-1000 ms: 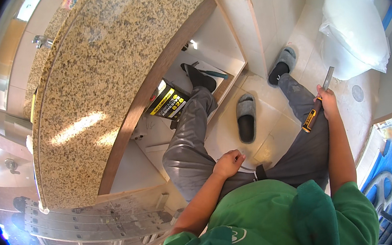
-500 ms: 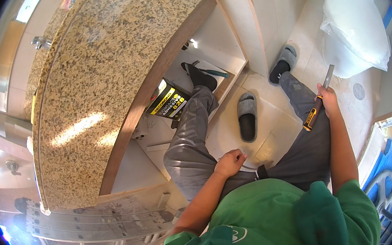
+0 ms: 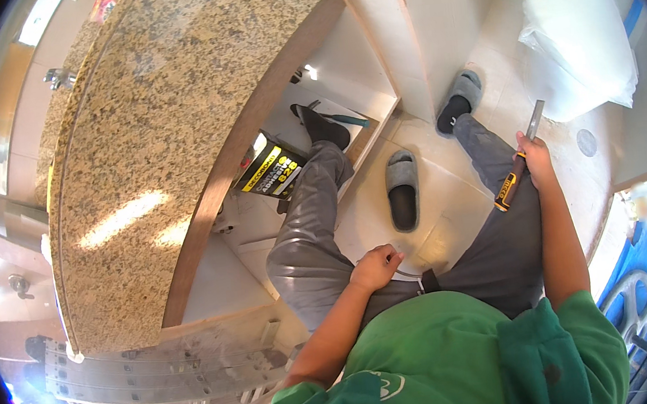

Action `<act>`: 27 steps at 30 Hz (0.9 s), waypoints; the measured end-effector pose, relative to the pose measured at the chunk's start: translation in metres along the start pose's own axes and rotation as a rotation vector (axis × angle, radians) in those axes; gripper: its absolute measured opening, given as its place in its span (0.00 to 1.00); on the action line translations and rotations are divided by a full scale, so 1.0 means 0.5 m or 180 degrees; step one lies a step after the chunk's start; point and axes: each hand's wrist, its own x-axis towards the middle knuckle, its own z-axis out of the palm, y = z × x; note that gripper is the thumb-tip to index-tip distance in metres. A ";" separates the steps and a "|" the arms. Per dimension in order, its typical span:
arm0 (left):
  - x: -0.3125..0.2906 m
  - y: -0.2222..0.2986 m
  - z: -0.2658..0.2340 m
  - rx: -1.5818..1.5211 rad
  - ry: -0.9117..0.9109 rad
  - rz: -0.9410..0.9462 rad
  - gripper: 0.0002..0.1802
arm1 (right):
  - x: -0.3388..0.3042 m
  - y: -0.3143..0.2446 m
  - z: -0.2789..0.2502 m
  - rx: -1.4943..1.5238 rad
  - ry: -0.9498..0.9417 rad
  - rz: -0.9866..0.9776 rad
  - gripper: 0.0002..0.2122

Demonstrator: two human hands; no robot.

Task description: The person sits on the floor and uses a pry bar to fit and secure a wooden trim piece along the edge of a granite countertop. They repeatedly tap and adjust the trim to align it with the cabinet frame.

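Note:
My right hand (image 3: 534,159) grips a chisel (image 3: 509,189) over my right thigh. Its flat metal blade points up and away, and its black-and-orange handle slants down toward my lap. My left hand (image 3: 375,267) rests at my lap near the belt, with its fingers curled in; whether anything small lies inside them is hidden. A thin pale cord or strip (image 3: 405,274) shows just beside that hand. My left foot, in a dark sock, is inside the low open cabinet (image 3: 359,56), next to a black-and-yellow adhesive can (image 3: 270,166).
A speckled granite countertop (image 3: 151,133) overhangs the cabinet on the left. By my left foot lies a teal-handled tool (image 3: 348,120). One grey slipper (image 3: 402,191) sits on the tiles; my right foot wears the other (image 3: 460,99). White plastic bags (image 3: 579,49) stand right, a metal ladder (image 3: 137,375) lower left.
The whole view has shifted slightly, moving the surroundings a little to the left. Both hands keep nearly the same pose, and the chisel stays in my right hand.

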 end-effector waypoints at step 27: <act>0.004 0.006 -0.006 0.0134 -0.0360 -0.0382 0.20 | 0.016 0.014 -0.001 -0.0328 0.0066 0.0052 0.18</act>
